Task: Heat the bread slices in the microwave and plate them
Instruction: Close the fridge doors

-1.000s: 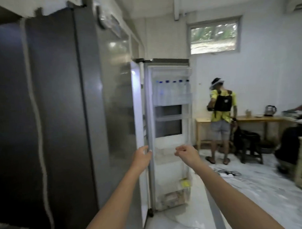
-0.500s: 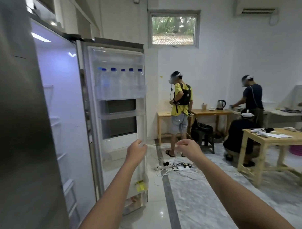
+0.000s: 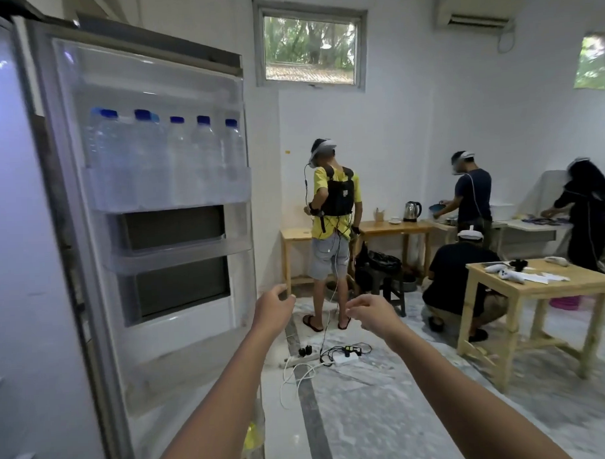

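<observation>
The fridge door stands wide open at the left, its top shelf lined with several blue-capped water bottles. My left hand hovers just off the door's free edge, fingers loosely curled and holding nothing. My right hand is raised beside it, to the right, also empty with fingers apart. No bread, microwave or plate is in view. The fridge interior shows only as a lit white strip at the far left.
A power strip with cables lies on the marble floor ahead. A person in a yellow shirt stands at a wooden bench. Other people work at the back right, one crouched by a wooden table.
The fridge door has swung from nearly shut to wide open. My left hand has come off its edge, and my view has turned to the right into the room.
</observation>
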A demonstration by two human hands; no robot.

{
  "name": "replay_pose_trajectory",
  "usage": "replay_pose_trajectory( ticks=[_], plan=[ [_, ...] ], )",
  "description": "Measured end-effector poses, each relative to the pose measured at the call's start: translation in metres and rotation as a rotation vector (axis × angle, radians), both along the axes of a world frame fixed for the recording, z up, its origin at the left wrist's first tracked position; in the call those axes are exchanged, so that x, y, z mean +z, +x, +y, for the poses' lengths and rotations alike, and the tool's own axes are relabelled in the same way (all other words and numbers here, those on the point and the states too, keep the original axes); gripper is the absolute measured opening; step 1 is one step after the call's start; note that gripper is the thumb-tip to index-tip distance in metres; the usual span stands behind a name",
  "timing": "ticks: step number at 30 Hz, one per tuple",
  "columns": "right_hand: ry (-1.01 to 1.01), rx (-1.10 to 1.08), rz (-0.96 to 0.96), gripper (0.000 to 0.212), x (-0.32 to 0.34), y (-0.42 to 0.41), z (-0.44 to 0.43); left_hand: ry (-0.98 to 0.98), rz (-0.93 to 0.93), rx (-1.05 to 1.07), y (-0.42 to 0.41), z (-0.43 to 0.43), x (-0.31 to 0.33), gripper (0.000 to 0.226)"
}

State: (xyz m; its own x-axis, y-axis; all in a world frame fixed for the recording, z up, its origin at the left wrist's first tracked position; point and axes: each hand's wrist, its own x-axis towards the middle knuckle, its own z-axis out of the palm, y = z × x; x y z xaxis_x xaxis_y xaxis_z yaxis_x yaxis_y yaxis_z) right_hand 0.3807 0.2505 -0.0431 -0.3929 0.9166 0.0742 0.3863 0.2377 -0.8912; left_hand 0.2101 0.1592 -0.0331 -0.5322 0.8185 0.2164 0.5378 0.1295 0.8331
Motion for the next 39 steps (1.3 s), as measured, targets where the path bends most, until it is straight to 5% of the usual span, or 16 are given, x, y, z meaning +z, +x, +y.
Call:
replay_pose_trajectory(
  ticks=[15, 27, 33, 39],
  plan=[
    [0.004, 0.082, 0.018, 0.01, 0.016, -0.175, 0.209, 0.055, 0.288, 0.07, -0.142, 0.206, 0.034, 0.041],
    [-0.042, 0.399, 0.241, 0.014, 0.035, -0.376, 0.356, 0.026, 1.267, 0.481, -0.238, 0.298, 0.036, 0.048],
    [0.083, 0.559, 0.356, 0.038, 0.048, -0.448, 0.393, -0.148, 1.377, 0.694, -0.247, 0.322, 0.019, 0.06],
    [-0.148, 0.88, 0.438, 0.07, 0.055, -0.481, 0.418, -0.305, 1.431, 0.907, -0.247, 0.326, 0.016, 0.063]
  ],
)
